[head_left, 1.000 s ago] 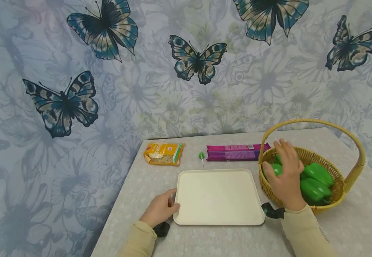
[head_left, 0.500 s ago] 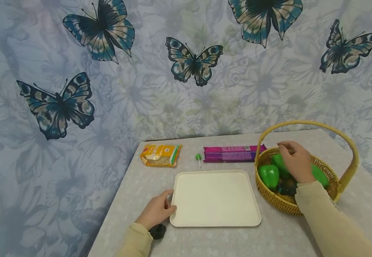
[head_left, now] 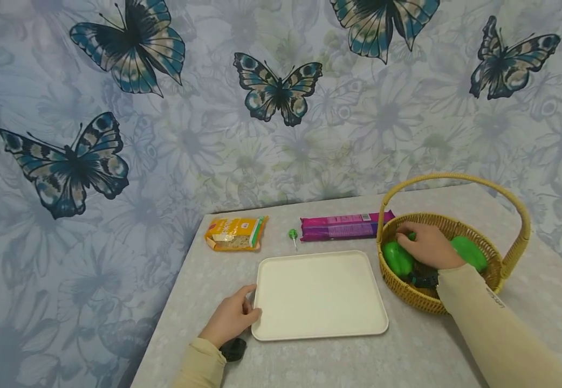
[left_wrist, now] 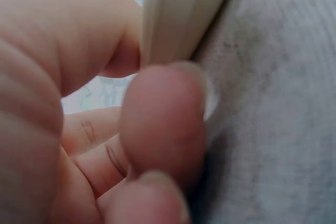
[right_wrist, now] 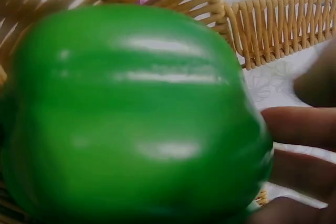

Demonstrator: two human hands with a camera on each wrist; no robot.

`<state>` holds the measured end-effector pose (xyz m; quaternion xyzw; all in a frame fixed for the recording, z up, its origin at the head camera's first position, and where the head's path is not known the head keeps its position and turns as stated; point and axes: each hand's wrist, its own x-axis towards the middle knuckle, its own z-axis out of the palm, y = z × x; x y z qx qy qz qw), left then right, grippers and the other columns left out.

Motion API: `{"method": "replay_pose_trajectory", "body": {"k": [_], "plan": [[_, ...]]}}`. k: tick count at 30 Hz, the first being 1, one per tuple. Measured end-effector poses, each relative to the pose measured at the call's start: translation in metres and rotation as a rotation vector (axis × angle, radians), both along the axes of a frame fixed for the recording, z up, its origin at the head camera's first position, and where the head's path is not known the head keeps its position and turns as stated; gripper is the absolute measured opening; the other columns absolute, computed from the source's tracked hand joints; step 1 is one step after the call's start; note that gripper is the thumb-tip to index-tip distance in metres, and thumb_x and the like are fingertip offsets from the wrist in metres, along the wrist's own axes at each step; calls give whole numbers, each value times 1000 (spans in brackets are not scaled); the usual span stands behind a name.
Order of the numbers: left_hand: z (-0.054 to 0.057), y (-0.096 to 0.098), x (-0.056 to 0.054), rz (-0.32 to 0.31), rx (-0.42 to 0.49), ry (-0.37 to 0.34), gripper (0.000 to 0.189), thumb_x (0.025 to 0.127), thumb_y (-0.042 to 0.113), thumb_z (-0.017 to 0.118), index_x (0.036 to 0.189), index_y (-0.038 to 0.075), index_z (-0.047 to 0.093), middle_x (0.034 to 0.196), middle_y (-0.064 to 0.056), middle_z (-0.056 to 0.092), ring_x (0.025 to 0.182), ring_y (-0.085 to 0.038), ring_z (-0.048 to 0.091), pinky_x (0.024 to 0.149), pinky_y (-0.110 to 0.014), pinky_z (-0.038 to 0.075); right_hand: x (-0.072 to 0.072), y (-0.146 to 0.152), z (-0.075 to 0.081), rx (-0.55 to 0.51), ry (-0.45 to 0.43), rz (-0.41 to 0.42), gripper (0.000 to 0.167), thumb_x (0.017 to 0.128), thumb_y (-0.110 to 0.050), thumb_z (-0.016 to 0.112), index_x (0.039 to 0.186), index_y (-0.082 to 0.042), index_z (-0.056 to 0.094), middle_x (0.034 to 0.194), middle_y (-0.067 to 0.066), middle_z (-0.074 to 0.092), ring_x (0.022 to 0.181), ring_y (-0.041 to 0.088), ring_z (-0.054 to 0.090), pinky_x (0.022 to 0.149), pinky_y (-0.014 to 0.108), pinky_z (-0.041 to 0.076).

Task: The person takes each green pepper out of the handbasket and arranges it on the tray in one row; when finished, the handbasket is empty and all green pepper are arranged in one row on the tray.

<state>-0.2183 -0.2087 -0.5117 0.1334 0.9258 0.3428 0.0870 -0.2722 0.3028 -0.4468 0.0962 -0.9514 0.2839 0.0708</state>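
My left hand [head_left: 231,319] pinches the left rim of a cream rectangular tray [head_left: 320,296]. In the left wrist view the thumb and a bent finger meet at the edge of the tray [left_wrist: 181,14]. My right hand [head_left: 429,245] is down inside a yellow wicker basket [head_left: 414,303] among green bell peppers. One bell pepper [head_left: 396,260] sits at the basket's left, and another bell pepper [head_left: 470,253] shows beyond the wrist. The right wrist view is filled by a bell pepper [right_wrist: 142,114], with the fingers [right_wrist: 302,127] at its right end; I cannot tell whether they grip it.
A yellow food packet [head_left: 235,233] lies at the back left of the table [head_left: 310,364]. Beside it are a green lollipop [head_left: 293,235] and a long purple packet [head_left: 339,227]. The basket's tall handle [head_left: 456,176] arches above the right hand. A butterfly-patterned wall stands behind.
My right hand has lowered into the basket and shifted left toward the left-hand peppers. My left hand keeps its place at the tray's rim. The view has shifted slightly.
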Motion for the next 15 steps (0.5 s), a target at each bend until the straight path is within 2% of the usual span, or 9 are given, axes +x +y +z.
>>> {"method": "replay_pose_trajectory", "body": {"k": [3, 5, 10, 15], "plan": [[-1, -1, 0, 3, 5, -1, 65, 95, 25, 73, 151, 4, 48, 78, 3, 60, 59, -12, 56, 53, -28, 45, -4, -1, -5, 60, -54, 69, 44, 104, -35, 56, 130, -2, 68, 123, 21, 70, 107, 40, 67, 89, 57, 53], [-1, -1, 0, 5, 5, 1, 65, 95, 25, 73, 151, 4, 48, 78, 4, 60, 58, -12, 56, 52, -28, 45, -4, -2, -8, 83, -86, 99, 51, 104, -40, 57, 134, 0, 65, 127, 23, 68, 114, 43, 64, 93, 59, 51], [0, -2, 0, -4, 0, -2, 65, 94, 25, 73, 151, 4, 48, 77, 4, 60, 58, -12, 55, 52, -28, 45, 0, -4, -8, 85, -146, 131, 66, 101, -52, 59, 141, 1, 60, 136, 26, 62, 121, 47, 60, 96, 61, 50], [0, -1, 0, 4, -3, -17, 66, 95, 26, 73, 151, 5, 47, 78, 3, 60, 60, -13, 56, 53, -29, 45, 1, -8, -2, 43, -119, 111, 66, 98, -54, 64, 140, -4, 61, 137, 23, 63, 123, 47, 60, 98, 62, 49]]}}
